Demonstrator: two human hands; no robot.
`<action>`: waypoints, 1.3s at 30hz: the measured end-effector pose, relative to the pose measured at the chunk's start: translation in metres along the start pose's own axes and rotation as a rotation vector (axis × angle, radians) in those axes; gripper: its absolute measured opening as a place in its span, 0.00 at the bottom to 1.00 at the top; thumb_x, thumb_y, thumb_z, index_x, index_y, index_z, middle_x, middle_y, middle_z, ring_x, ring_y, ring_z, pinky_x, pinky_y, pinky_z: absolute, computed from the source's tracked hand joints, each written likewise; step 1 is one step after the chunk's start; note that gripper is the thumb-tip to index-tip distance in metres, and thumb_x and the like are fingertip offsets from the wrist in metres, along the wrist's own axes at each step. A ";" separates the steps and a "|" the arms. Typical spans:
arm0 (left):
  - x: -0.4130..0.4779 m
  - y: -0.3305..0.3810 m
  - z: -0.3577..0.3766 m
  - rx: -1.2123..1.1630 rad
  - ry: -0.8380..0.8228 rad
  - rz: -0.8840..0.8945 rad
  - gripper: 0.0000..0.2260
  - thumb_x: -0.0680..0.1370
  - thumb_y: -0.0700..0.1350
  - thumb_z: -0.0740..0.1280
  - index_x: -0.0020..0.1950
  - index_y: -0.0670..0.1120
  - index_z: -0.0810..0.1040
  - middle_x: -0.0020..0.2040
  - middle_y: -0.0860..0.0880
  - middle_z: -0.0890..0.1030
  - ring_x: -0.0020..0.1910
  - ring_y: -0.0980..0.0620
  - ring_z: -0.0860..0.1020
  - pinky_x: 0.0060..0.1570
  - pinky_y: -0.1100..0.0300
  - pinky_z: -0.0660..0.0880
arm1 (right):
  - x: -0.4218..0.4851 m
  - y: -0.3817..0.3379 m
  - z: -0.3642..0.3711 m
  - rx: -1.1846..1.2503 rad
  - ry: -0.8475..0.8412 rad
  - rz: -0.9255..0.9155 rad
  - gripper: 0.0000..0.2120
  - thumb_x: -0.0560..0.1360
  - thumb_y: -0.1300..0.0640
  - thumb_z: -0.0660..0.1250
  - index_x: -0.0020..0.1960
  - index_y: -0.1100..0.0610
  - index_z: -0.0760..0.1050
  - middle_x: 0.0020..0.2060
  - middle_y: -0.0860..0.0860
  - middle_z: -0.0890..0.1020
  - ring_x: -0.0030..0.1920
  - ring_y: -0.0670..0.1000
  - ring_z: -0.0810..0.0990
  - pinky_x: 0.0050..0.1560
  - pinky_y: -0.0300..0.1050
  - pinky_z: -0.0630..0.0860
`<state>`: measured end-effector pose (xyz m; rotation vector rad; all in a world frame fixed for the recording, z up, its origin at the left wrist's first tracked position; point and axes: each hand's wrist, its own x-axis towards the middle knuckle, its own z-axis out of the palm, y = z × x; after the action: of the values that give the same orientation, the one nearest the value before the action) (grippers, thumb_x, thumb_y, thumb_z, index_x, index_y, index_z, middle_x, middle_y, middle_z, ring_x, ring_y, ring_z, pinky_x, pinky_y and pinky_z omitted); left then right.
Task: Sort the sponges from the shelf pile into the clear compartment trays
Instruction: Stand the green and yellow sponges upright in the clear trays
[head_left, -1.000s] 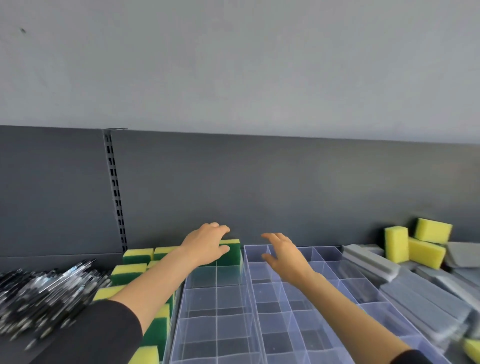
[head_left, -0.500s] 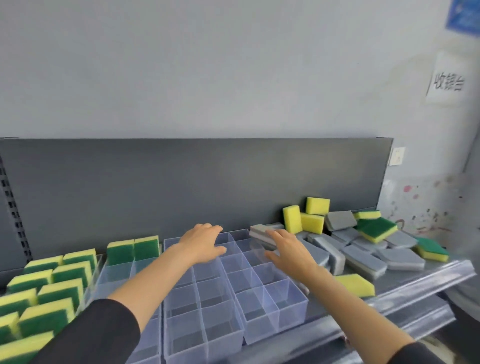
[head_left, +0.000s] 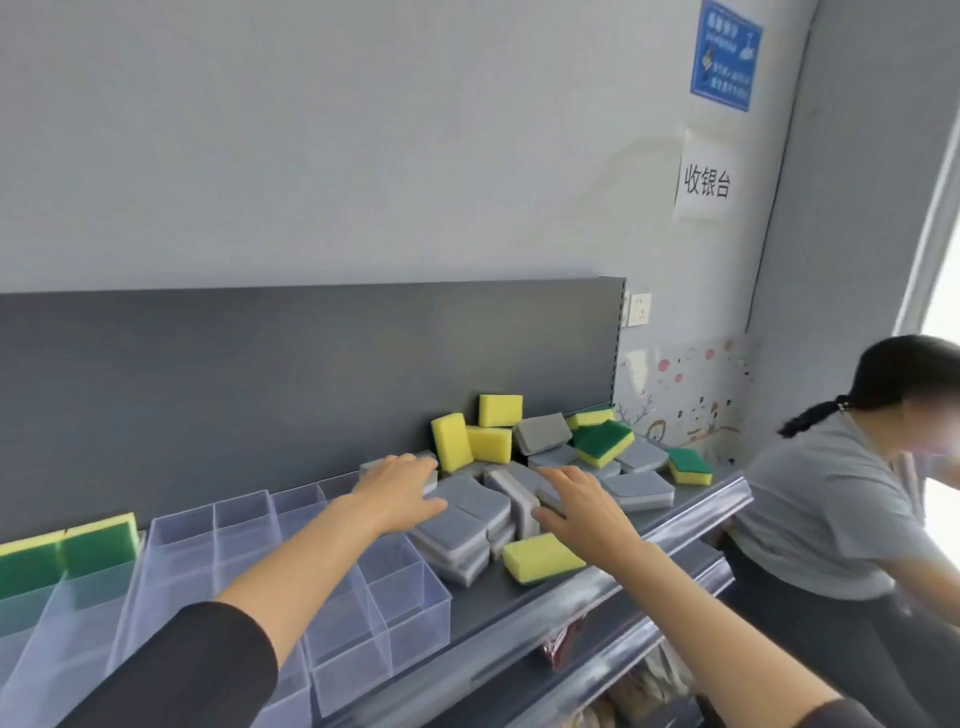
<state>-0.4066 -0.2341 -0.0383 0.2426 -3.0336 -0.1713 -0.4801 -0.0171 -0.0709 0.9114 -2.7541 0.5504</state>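
While the left hand (head_left: 402, 491) lies spread over grey sponges (head_left: 470, 506), right hand (head_left: 582, 506) spread alongside, yellow sponge (head_left: 540, 558) near its wrist.

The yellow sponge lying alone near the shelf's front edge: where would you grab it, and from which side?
Probably pinch the yellow sponge across its two long edges, from above. It lies flat, broad face up, beside the grey pile, and the right hand hovers nearest.

Moved from trays (head_left: 400, 616) to sponge pile (head_left: 470, 499): left hand (head_left: 397, 491), right hand (head_left: 579, 501) (both splayed).
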 end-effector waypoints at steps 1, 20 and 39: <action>0.003 0.003 0.001 -0.002 -0.005 0.008 0.24 0.77 0.53 0.61 0.70 0.44 0.65 0.67 0.44 0.70 0.67 0.44 0.67 0.63 0.51 0.68 | -0.001 0.004 -0.001 0.009 0.000 0.012 0.27 0.78 0.48 0.59 0.74 0.52 0.57 0.69 0.52 0.67 0.69 0.54 0.64 0.65 0.48 0.67; 0.190 0.065 0.037 -0.122 0.020 0.195 0.21 0.77 0.52 0.62 0.68 0.44 0.68 0.66 0.44 0.71 0.66 0.45 0.68 0.62 0.49 0.69 | 0.070 0.134 -0.018 -0.023 0.055 0.251 0.25 0.78 0.49 0.60 0.72 0.55 0.61 0.69 0.52 0.68 0.68 0.52 0.66 0.66 0.45 0.66; 0.315 0.132 0.062 -0.168 -0.004 0.234 0.22 0.79 0.50 0.59 0.72 0.44 0.63 0.70 0.46 0.68 0.69 0.47 0.66 0.65 0.51 0.67 | 0.162 0.235 0.002 0.214 0.099 0.411 0.23 0.77 0.48 0.60 0.68 0.57 0.66 0.64 0.55 0.73 0.63 0.52 0.73 0.62 0.45 0.69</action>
<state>-0.7423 -0.1499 -0.0580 -0.1257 -2.9969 -0.4049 -0.7506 0.0699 -0.0929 0.3328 -2.8366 0.9435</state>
